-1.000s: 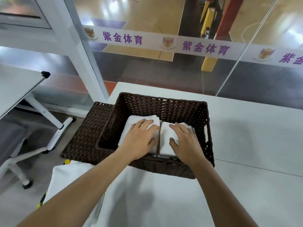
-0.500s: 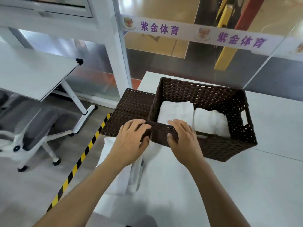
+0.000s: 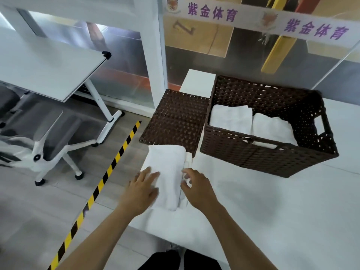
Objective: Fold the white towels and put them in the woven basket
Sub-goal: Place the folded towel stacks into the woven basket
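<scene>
Half a second earlier both hands were at the near rim of the woven basket [image 3: 266, 152]; now they have drawn back from it and down to a white towel [image 3: 167, 174] lying at the left edge of the counter [image 3: 282, 221], and the view has swung left, so the basket sits up and to the right. The left hand [image 3: 141, 191] lies flat on the towel's left side, fingers straight and spread, gripping nothing. The right hand [image 3: 196, 189] is at the towel's right edge with loosely bent fingers; whether its fingertips pinch the cloth cannot be told through the blur. The towel lies between the two hands, stretching away from them towards a flat woven lid [image 3: 175, 117] just beyond its far end. Inside the basket two folded towels [image 3: 251, 121] lie side by side, as before. A grey chair [image 3: 48, 137] stands on the floor to the left, beside a yellow-and-black floor stripe [image 3: 109, 168].
</scene>
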Action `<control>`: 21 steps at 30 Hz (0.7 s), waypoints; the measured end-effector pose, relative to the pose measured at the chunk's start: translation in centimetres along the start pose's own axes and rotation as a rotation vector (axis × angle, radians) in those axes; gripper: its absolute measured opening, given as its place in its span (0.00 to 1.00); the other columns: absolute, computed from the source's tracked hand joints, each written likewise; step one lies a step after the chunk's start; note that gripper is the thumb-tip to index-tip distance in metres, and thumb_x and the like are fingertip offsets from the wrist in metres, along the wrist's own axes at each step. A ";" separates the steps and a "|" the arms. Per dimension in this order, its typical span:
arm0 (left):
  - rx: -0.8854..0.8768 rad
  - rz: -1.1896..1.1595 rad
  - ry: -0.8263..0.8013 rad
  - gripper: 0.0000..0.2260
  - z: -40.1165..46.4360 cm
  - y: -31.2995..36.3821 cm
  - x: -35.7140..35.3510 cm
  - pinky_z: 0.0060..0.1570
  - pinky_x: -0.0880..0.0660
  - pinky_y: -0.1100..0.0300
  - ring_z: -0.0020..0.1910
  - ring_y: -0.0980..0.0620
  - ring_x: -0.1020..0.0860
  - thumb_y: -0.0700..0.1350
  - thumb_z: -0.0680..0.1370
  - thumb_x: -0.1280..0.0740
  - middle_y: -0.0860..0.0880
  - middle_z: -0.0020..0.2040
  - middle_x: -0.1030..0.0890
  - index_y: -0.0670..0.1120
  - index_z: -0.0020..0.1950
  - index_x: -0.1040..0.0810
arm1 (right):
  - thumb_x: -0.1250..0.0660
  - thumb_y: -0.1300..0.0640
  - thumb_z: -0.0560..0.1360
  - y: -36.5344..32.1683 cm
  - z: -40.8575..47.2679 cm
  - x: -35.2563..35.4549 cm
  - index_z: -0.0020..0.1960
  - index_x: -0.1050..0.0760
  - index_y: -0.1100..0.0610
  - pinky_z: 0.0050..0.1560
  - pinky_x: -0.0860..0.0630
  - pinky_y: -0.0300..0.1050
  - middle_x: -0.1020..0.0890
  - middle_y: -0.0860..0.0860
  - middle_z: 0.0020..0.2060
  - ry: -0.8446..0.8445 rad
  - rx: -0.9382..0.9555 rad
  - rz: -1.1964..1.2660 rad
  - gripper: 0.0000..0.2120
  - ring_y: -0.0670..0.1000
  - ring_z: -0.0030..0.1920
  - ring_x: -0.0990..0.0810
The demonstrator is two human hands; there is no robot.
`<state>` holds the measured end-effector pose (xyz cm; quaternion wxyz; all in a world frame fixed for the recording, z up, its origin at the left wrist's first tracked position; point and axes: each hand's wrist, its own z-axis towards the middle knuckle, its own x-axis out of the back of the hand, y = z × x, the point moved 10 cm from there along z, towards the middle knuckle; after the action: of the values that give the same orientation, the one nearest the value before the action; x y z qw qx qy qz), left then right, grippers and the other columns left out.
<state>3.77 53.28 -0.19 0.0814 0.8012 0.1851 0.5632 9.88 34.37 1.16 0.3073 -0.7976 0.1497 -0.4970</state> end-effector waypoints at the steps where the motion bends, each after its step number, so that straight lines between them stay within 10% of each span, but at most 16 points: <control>1: 0.006 -0.019 -0.030 0.30 -0.1 -0.4 -1.1 0.70 0.34 0.44 0.77 0.42 0.40 0.64 0.77 0.50 0.51 0.82 0.46 0.59 0.79 0.40 | 0.35 0.49 0.80 0.4 0.2 -1.0 0.68 0.26 0.51 0.59 0.23 0.53 0.18 0.49 0.57 -0.022 -0.054 0.062 0.17 0.53 0.55 0.19; 9: -0.004 -0.244 -0.013 0.26 -0.1 -1.8 -3.3 0.74 0.39 0.53 0.80 0.49 0.45 0.54 0.81 0.41 0.52 0.83 0.52 0.57 0.79 0.40 | 0.29 0.34 0.72 1.8 2.2 -4.2 0.60 0.26 0.51 0.61 0.24 0.50 0.20 0.43 0.51 -0.055 -0.373 0.335 0.27 0.51 0.56 0.21; 13: 0.101 -0.469 0.056 0.25 -0.3 -2.7 -2.3 0.49 0.22 0.60 0.57 0.53 0.21 0.49 0.79 0.31 0.54 0.81 0.49 0.58 0.75 0.35 | 0.25 0.38 0.70 2.7 2.7 -5.2 0.61 0.21 0.54 0.63 0.22 0.54 0.17 0.49 0.57 -0.094 -0.430 0.370 0.27 0.54 0.59 0.19; 16: 0.210 -0.567 0.061 0.29 -0.2 -3.7 -2.7 0.45 0.23 0.61 0.51 0.55 0.24 0.52 0.77 0.28 0.52 0.80 0.48 0.61 0.75 0.38 | 0.28 0.36 0.66 4.4 2.1 -4.9 0.52 0.21 0.47 0.61 0.22 0.55 0.17 0.44 0.50 -0.072 -0.450 0.350 0.20 0.53 0.55 0.18; 21: 0.215 -0.648 -0.008 0.31 0.4 -2.1 -4.4 0.49 0.21 0.49 0.55 0.48 0.23 0.55 0.72 0.24 0.53 0.60 0.26 0.67 0.69 0.37 | 0.27 0.42 0.72 6.6 0.0 -4.1 0.54 0.22 0.52 0.52 0.24 0.46 0.18 0.47 0.51 -0.003 -0.440 0.448 0.17 0.52 0.53 0.19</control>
<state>2.38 53.54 -4.91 0.1721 0.7070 0.4880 0.4821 8.40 31.55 -5.96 0.2295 -0.7928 0.4250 -0.3716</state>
